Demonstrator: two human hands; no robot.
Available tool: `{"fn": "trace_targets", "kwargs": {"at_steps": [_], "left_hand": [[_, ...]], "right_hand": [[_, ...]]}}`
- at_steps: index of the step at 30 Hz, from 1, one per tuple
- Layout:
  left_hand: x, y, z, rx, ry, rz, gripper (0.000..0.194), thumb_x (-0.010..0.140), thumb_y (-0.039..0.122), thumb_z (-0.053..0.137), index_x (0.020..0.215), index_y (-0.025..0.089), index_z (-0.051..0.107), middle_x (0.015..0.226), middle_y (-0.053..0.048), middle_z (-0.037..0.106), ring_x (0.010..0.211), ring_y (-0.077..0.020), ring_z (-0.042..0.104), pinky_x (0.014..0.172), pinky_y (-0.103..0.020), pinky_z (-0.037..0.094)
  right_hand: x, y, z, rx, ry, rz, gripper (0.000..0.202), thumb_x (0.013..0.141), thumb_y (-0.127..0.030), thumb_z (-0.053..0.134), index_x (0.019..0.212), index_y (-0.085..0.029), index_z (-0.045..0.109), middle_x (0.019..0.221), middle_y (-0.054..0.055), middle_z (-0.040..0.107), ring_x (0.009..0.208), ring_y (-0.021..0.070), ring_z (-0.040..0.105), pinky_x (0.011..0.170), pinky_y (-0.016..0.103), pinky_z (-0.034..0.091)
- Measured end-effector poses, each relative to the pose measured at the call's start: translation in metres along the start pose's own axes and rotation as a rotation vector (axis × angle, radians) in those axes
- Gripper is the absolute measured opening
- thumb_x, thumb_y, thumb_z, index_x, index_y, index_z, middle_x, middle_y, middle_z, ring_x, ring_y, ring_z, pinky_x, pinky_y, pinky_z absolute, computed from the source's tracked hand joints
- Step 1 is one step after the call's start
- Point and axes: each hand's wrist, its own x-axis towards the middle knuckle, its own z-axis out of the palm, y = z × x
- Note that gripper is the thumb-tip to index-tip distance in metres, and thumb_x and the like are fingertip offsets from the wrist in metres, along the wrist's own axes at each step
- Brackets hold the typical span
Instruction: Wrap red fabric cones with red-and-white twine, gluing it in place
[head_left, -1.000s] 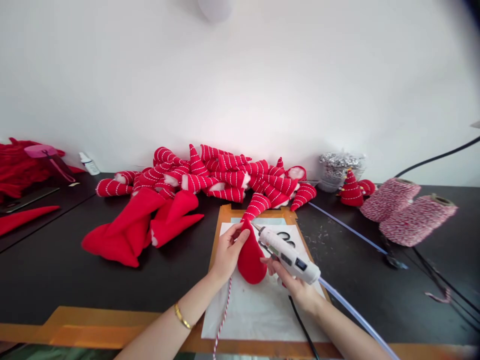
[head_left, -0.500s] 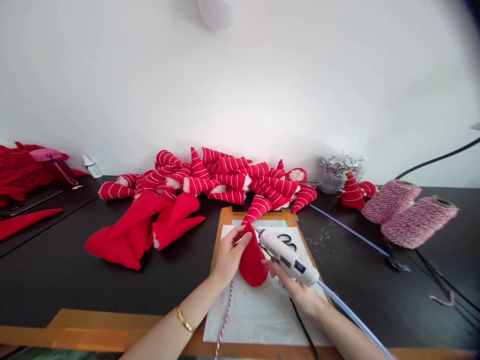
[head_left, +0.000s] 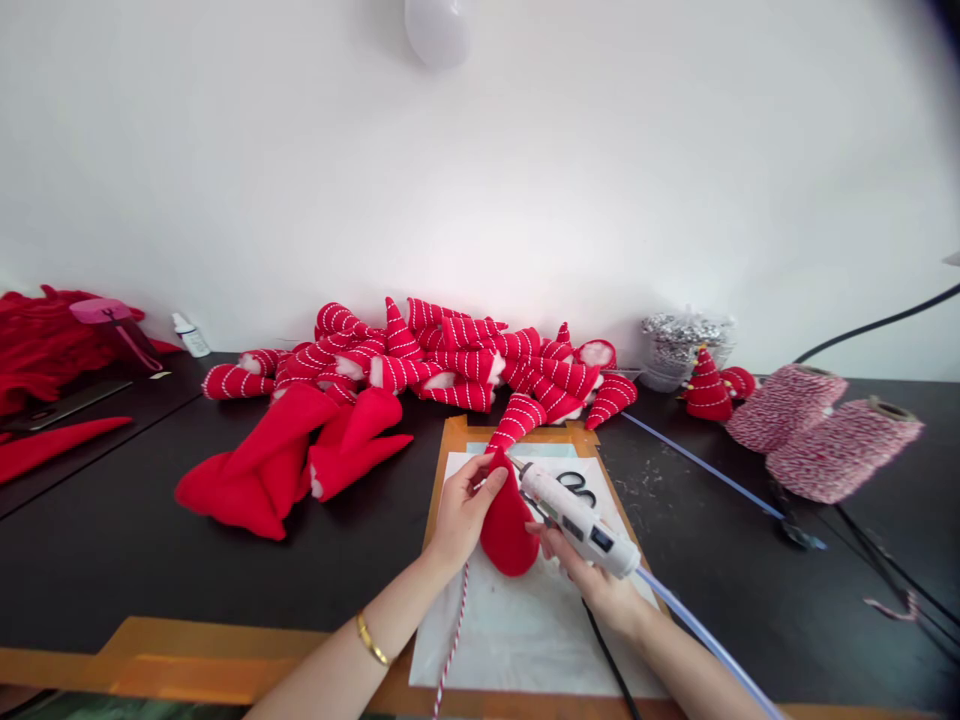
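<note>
My left hand [head_left: 466,508] pinches the pointed tip of a plain red felt cone [head_left: 510,530], whose wide rounded end hangs toward me. A red-and-white twisted cord [head_left: 454,640] runs down from below my left hand. My right hand [head_left: 592,580] is wrapped round a white glue gun [head_left: 577,518] with a clear glue stick [head_left: 697,635] in its rear. The gun's nozzle is close to the cone's tip; whether they touch I cannot tell. Under both hands lies a white sheet [head_left: 525,650], with black scissors [head_left: 576,486] behind the gun.
Striped red cones [head_left: 401,372] are heaped along the wall. Plain red cones [head_left: 251,470] lie at left, red felt [head_left: 37,345] and a small bottle [head_left: 190,335] farther left. Cord spools [head_left: 844,450], a tinsel tub [head_left: 686,345] and a spare glue stick [head_left: 701,464] are at right.
The whole view has shifted slightly, with everything a little farther right and lower. Both hands keep the same hold on the cone and the glue gun.
</note>
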Motion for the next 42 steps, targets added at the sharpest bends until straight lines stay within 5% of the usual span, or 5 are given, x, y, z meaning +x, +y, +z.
{"fn": "trace_targets", "kwargs": {"at_steps": [32, 42], "left_hand": [[-0.0013, 0.0003, 0.0005, 0.022, -0.015, 0.018, 0.032, 0.082, 0.045, 0.071, 0.098, 0.018, 0.071, 0.089, -0.005, 0.072, 0.078, -0.0185, 0.064, 0.068, -0.026, 0.05], [-0.0019, 0.0008, 0.0002, 0.001, -0.02, 0.004, 0.034, 0.081, 0.046, 0.072, 0.099, 0.018, 0.07, 0.091, -0.005, 0.072, 0.077, -0.0181, 0.065, 0.067, -0.026, 0.051]], "right_hand": [[0.0017, -0.0027, -0.0014, 0.038, -0.032, 0.011, 0.036, 0.091, -0.049, 0.056, 0.087, -0.018, 0.074, 0.07, 0.005, 0.069, 0.061, 0.0181, 0.064, 0.061, 0.028, 0.056], [0.0022, 0.0, -0.0012, 0.043, -0.046, 0.033, 0.037, 0.091, -0.05, 0.058, 0.101, -0.019, 0.076, 0.067, 0.004, 0.067, 0.058, 0.0193, 0.064, 0.059, 0.029, 0.056]]}}
